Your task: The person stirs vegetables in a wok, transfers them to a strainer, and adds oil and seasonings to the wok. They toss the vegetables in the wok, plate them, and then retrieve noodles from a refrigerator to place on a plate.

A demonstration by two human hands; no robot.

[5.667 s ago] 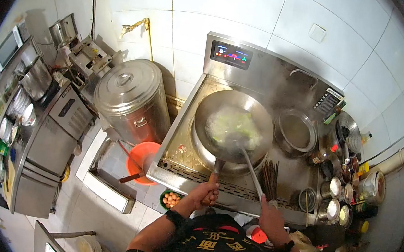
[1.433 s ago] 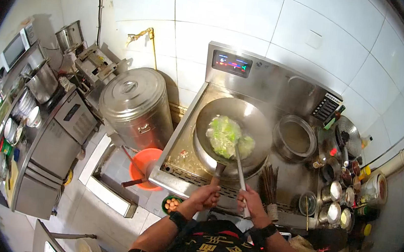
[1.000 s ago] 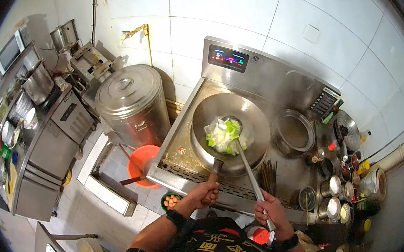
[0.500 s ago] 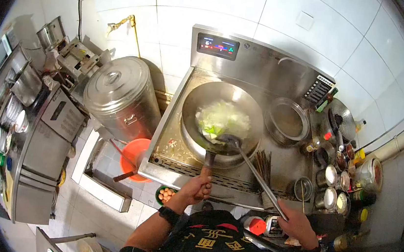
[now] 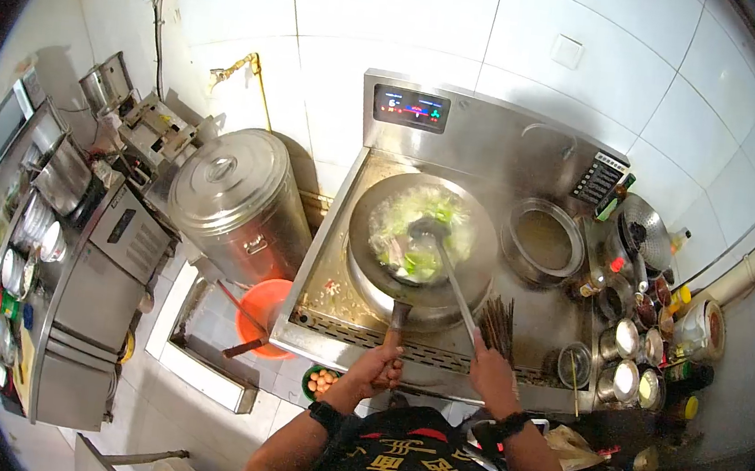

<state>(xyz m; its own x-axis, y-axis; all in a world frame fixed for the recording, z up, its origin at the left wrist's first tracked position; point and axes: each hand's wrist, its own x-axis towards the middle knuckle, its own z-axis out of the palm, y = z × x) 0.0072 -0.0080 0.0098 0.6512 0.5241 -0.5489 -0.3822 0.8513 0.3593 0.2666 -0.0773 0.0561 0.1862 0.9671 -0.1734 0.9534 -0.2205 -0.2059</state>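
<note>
My left hand (image 5: 374, 370) is wrapped round the wooden handle (image 5: 397, 319) of a wok (image 5: 472, 266) on the steel stove. Pale and green leafy vegetables (image 5: 421, 260) lie in the wok with some steam over them. My right hand (image 5: 493, 376) grips the long handle of a metal ladle (image 5: 458, 285). The ladle's dark bowl rests among the vegetables near the middle of the wok.
Right of the wok are a round metal pot (image 5: 543, 240), a bamboo brush (image 5: 498, 326) and seasoning containers (image 5: 626, 377). To the left stand a large lidded steel pot (image 5: 238, 207), an orange bucket (image 5: 264, 316) and a bowl of eggs (image 5: 322, 380).
My right hand has moved left and up, carrying the ladle's bowl from the wok's near side to its middle. The vegetables have shifted. The camera view has tilted slightly.
</note>
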